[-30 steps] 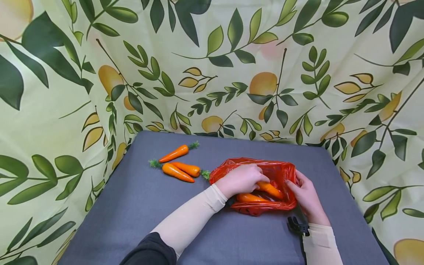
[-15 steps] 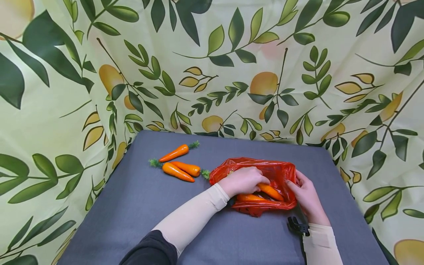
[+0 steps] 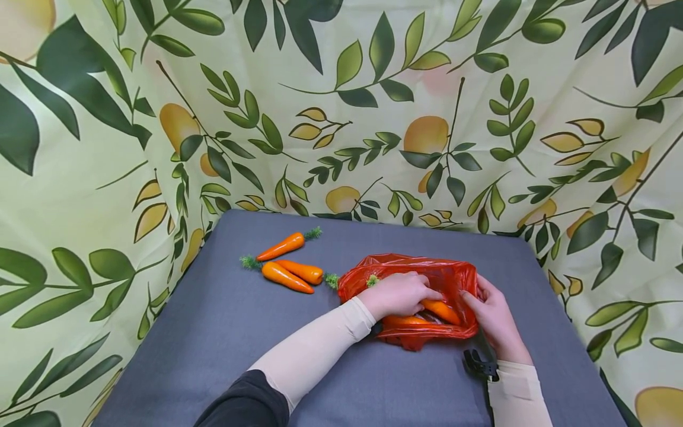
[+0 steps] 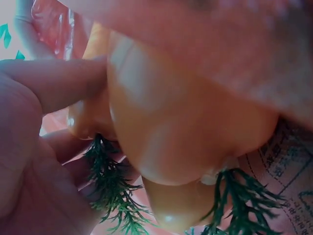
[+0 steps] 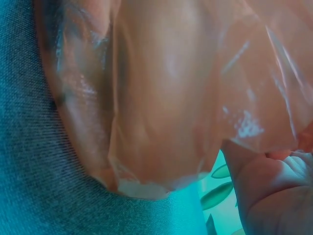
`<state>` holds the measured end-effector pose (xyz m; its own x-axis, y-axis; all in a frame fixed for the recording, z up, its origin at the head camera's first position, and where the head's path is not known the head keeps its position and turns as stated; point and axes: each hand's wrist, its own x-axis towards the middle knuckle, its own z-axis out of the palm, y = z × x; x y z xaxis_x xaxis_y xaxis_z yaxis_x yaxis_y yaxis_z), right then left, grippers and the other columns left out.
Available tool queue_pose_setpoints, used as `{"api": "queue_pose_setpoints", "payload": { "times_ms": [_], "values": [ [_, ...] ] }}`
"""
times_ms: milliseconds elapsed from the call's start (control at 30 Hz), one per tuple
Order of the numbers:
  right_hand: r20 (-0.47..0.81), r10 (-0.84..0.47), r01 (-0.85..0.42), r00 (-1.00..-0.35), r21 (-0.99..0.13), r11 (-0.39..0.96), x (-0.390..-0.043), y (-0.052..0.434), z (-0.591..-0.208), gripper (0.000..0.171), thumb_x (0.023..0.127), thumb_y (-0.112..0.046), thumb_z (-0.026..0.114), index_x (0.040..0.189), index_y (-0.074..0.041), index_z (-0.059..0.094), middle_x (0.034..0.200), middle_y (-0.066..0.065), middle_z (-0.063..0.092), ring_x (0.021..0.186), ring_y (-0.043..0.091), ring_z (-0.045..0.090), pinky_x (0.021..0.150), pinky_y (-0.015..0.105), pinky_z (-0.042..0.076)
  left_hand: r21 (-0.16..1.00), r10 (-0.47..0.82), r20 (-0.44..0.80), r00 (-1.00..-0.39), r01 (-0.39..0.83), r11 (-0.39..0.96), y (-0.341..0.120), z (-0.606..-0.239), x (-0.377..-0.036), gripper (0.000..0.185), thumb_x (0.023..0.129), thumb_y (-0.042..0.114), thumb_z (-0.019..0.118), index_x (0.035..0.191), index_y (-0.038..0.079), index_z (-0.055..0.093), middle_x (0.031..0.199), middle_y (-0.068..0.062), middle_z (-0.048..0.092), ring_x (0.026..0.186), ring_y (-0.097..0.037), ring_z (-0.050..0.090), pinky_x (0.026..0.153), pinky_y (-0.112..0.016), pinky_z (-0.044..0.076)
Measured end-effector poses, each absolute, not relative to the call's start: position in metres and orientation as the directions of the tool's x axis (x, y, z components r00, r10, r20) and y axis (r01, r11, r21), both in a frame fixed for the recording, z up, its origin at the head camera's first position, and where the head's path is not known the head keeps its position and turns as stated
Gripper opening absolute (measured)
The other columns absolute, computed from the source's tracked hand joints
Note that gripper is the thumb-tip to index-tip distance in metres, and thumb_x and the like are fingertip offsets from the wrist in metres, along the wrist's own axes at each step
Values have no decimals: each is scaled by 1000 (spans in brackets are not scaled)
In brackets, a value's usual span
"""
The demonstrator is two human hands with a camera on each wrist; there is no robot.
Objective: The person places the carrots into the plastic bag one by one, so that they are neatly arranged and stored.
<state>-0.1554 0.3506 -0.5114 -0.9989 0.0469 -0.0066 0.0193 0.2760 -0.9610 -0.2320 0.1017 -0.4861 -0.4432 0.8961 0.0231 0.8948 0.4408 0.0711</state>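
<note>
My left hand (image 3: 397,295) reaches into a red plastic bag (image 3: 453,274) and grips a carrot (image 3: 441,311). Another carrot (image 3: 404,320) lies in the bag near its front side. Behind the wrist a green carrot top (image 3: 372,280) pokes up. In the left wrist view, thumb and fingers close round a carrot (image 4: 90,117) with a leafy top, next to a larger-looking carrot (image 4: 161,122) in front. My right hand (image 3: 493,317) pinches the bag's right rim, thumb inside and fingers outside. Through the bag's thin wall (image 5: 166,98), a long shape shows in the right wrist view.
Left of the bag lie three loose carrots, one at the back (image 3: 281,247), one in the middle (image 3: 301,271) and one in front (image 3: 287,277). A grey cloth (image 3: 240,356) covers the table. Leaf-printed fabric (image 3: 347,148) hangs behind and at both sides.
My left hand has shifted slightly rightward inside the bag, and a green carrot top has come into sight behind its wrist. The right hand stays on the rim.
</note>
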Motion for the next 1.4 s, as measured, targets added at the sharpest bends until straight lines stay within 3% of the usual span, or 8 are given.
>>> {"api": "queue_pose_setpoints", "payload": {
  "times_ms": [367,900,1267,1400],
  "values": [
    [0,47,13,-999,-960,278,-156,350,-510,63,114,-15,62,169,3,37,120,-15,74,97,6,76,82,25,67,49,914,-18,-405,913,405,100,-481,-226,41,104,37,77,145,37,74,122,10,76,113,-11,65,101,-25,57],
    [20,47,-7,-999,-962,273,-156,348,-510,62,114,-13,63,167,5,39,118,-16,74,98,5,74,83,22,66,56,915,-1,-403,914,402,97,-483,-227,39,104,44,76,142,34,76,121,11,76,112,-11,65,101,-26,55],
    [10,49,5,-999,-958,286,-157,349,-511,62,114,-15,63,168,3,39,117,-18,73,98,3,73,84,21,66,102,910,78,-408,911,400,82,-456,-226,47,105,46,75,149,30,72,137,9,74,128,-12,65,114,-25,52],
    [7,49,8,-999,-956,293,-156,350,-513,62,114,-15,63,168,3,38,117,-19,72,97,3,73,83,21,66,163,893,99,-439,893,421,71,-440,-225,49,106,45,74,153,30,70,147,8,71,138,-13,61,120,-27,49]
  ]
}}
